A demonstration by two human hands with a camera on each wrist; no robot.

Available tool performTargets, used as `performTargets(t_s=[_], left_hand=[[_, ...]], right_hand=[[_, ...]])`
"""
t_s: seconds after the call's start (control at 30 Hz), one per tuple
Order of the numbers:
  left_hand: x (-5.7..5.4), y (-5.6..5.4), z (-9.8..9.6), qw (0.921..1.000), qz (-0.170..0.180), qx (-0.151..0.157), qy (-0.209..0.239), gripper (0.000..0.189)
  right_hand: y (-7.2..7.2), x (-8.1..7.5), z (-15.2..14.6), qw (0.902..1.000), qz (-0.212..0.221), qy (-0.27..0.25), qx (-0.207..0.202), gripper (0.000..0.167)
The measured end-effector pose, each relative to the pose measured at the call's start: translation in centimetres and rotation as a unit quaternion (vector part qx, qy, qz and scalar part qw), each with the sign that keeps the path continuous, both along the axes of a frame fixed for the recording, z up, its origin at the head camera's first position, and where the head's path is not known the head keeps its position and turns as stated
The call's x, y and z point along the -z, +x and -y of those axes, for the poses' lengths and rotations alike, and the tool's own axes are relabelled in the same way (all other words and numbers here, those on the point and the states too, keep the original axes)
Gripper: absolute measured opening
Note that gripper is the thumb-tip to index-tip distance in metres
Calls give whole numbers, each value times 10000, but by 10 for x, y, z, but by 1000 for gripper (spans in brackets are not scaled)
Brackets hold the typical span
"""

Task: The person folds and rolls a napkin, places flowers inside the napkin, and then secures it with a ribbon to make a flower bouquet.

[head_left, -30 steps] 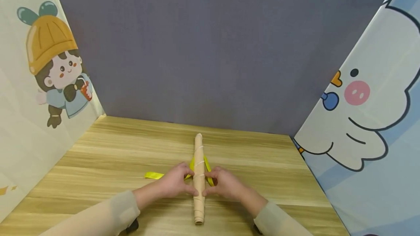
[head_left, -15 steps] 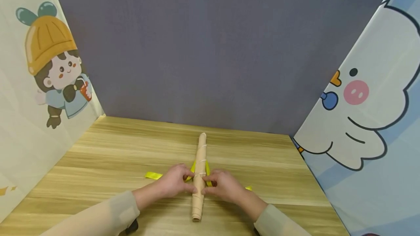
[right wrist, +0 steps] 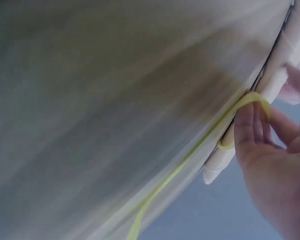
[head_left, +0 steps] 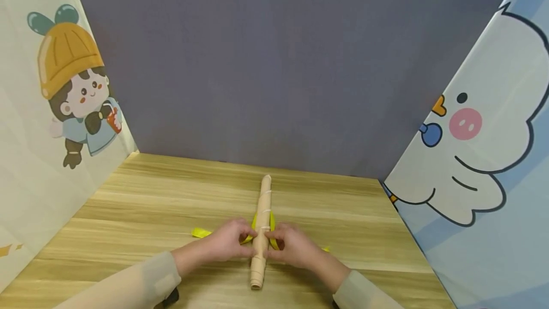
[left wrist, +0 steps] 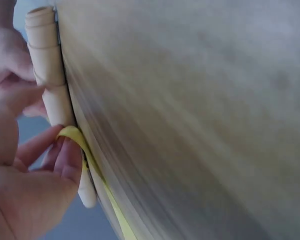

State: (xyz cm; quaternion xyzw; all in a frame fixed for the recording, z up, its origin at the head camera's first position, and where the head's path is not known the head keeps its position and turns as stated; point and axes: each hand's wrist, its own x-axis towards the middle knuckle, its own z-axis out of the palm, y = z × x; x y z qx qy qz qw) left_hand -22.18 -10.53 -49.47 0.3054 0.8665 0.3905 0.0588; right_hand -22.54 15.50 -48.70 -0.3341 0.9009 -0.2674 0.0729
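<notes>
- Grey backdrop (head_left: 274,61) behind, closing off the far edge of the tabletop.
- Cartoon panels on both sides: girl in an orange hat (head_left: 73,85) at left, white pig-nosed duck (head_left: 472,147) at right, boxing in the work space.
- Wooden tabletop (head_left: 150,204) below, carrying everything.
- Beige sleeves (head_left: 128,285) low in the head view, reaching in from the near edge.
- Tan rolled scroll (head_left: 261,232) lying lengthwise mid-tabletop, pointing away, wound with thin white thread; middle hidden by fingers.
- Left hand (head_left: 227,242) against the roll's left flank, grip pinching the yellow ribbon (head_left: 199,232).
- Right hand (head_left: 291,247) against the right flank, grip likewise pinching ribbon, fingertips (right wrist: 247,125) curled over a loop.
- Ribbon looped round the roll between both hands, loose ends trailing flat on the wood to either side.
</notes>
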Motion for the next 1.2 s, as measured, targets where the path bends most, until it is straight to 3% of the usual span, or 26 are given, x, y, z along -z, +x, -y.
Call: performTargets(t_s=[0.13, 0.23, 0.63, 0.93, 1.03, 1.2], left_hand=[[-1, 0, 4, 9997, 100, 189, -122, 57], [-2, 1, 3, 9998, 84, 134, -119, 58], [0, 13, -4, 9996, 130, -127, 235, 39], [0, 13, -5, 9995, 70, -273, 124, 14], [-1, 13, -7, 9994, 114, -294, 114, 15], [0, 12, -9, 9991, 181, -355, 137, 21]], right_hand=[[3, -4, -2, 9990, 341, 273, 21, 82], [6, -5, -1, 9987, 321, 392, 43, 91], [19, -1, 5, 9981, 345, 99, 496, 91], [17, 0, 5, 9955, -363, 569, 657, 89], [18, 1, 4, 9930, -555, 669, 800, 83], [19, 2, 3, 9910, -409, 566, 1140, 68]])
